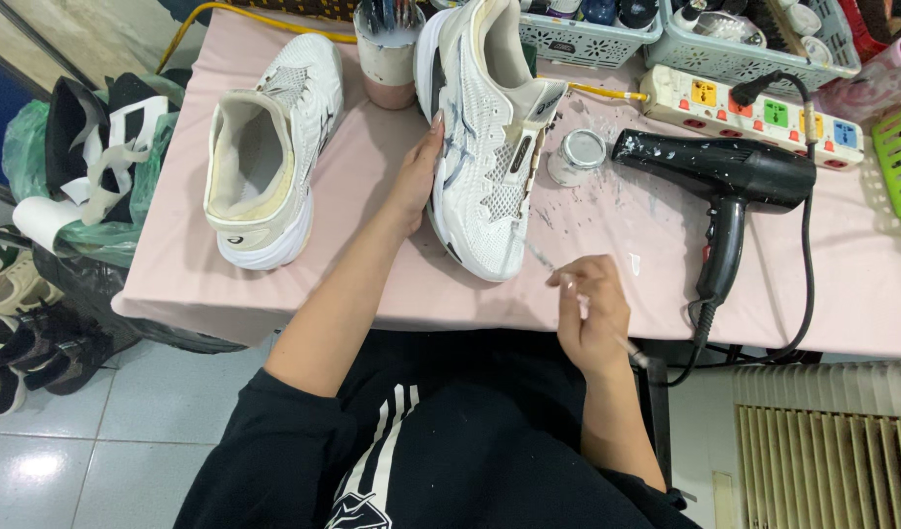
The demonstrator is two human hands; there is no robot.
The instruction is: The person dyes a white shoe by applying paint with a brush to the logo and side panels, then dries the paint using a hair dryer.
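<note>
A white mesh sneaker lies on the pink table, toe toward me. My left hand rests against its left side, steadying it. My right hand grips a thin paintbrush whose tip points at the sneaker's toe, near the front table edge. A second white sneaker stands to the left, untouched. A small open jar with white paint sits just right of the held sneaker.
A black hair dryer lies on the right, its cord running to a white power strip. A cup of brushes and plastic baskets stand at the back. Several shoes pile on the floor at left.
</note>
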